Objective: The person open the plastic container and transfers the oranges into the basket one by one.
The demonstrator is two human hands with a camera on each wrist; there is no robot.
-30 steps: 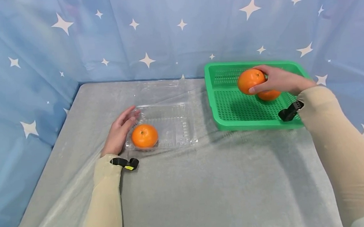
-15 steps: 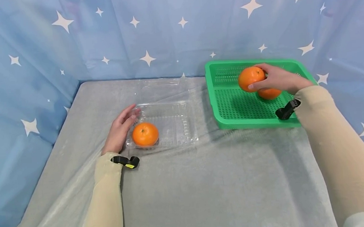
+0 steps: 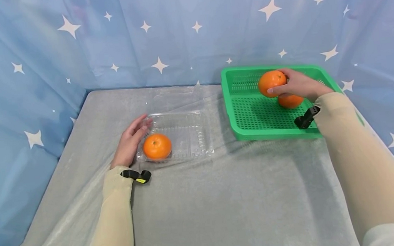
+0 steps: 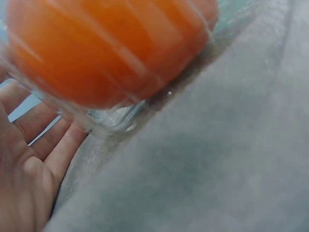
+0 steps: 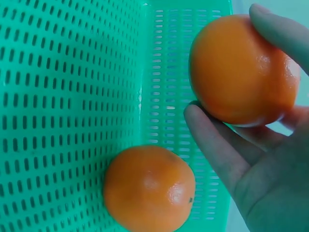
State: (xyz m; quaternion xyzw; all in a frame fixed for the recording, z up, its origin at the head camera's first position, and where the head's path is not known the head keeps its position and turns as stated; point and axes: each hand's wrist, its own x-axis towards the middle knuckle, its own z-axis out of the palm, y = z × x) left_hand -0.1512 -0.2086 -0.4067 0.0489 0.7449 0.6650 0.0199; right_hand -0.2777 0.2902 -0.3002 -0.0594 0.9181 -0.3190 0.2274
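Observation:
My right hand (image 3: 296, 83) holds an orange (image 3: 272, 83) between thumb and fingers, raised above the floor of the green basket (image 3: 253, 136). Below it, a second orange (image 5: 149, 188) lies in the basket, partly covered by the hand in the head view. My left hand (image 3: 129, 142) is beside the left end of a clear plastic clamshell box (image 3: 188, 139), fingers extended against its wall. In the left wrist view the palm (image 4: 21, 193) faces the box, its fingers partly behind the clear plastic. One orange (image 3: 157, 146) sits in the box's front left corner.
The box's clear lid (image 3: 175, 97) lies folded back, away from me. Grey cloth (image 3: 231, 201) covers the table. A blue star-patterned curtain (image 3: 183, 35) hangs along the table's back and sides, close behind the basket.
My right hand has risen slightly with the orange, and its forearm has swung a little to the left. The left hand and the box stay put.

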